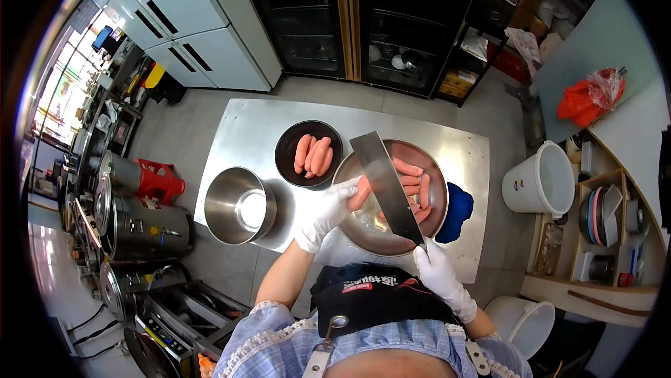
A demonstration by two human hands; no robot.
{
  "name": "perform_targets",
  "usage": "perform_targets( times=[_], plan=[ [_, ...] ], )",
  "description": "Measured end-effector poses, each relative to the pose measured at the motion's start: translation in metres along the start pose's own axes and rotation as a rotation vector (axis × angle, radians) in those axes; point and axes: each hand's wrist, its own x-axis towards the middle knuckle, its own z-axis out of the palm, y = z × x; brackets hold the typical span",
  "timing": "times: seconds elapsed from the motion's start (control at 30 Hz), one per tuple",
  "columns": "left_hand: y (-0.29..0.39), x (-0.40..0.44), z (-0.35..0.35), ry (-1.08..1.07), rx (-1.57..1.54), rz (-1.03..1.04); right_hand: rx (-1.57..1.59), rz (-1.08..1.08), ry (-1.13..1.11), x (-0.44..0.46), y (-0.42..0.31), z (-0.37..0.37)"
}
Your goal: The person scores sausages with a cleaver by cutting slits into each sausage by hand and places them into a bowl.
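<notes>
My left hand (327, 214), in a white glove, is closed around a pink sausage (360, 193) at the left side of a wide metal bowl (436, 161). A broad-bladed cleaver (386, 181) is gripped by its handle in my gloved right hand (439, 272). Its blade slants across the bowl and hides part of what lies inside. Several sausage pieces (409, 181) rest in the bowl to the right of the blade. Behind my left hand, a black bowl (281, 160) holds several whole sausages (313, 155).
A deep steel pot (222, 227) stands at the left of the steel table (244, 123). A dark blue cloth (457, 214) lies right of the wide bowl. White buckets (528, 193) stand on the right, large metal pots (150, 227) on the left, and refrigerators (189, 25) behind.
</notes>
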Motion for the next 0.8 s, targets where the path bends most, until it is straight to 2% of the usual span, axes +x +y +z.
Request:
perform_targets(
  times=[0.27,0.47,0.57,0.6,0.73,0.8],
  plan=[
    [-0.006,-0.003,0.0,-0.024,-0.011,0.023,-0.011,-0.103,0.071,0.001,0.006,0.009],
    [-0.025,-0.01,0.01,0.106,0.182,0.037,-0.024,-0.071,0.064,0.01,-0.004,0.01],
    [-0.029,-0.009,0.008,-0.015,0.299,-0.003,-0.013,-0.076,0.083,0.015,-0.001,0.014],
    [-0.028,-0.009,0.009,0.038,0.33,-0.022,0.008,-0.082,0.094,0.015,0.0,0.015],
    [-0.023,-0.009,0.021,0.091,0.234,0.004,0.052,-0.002,0.052,0.011,0.0,0.012],
    [-0.015,-0.007,0.026,0.225,0.068,0.044,0.054,0.008,0.07,0.008,-0.002,0.009]
  ],
)
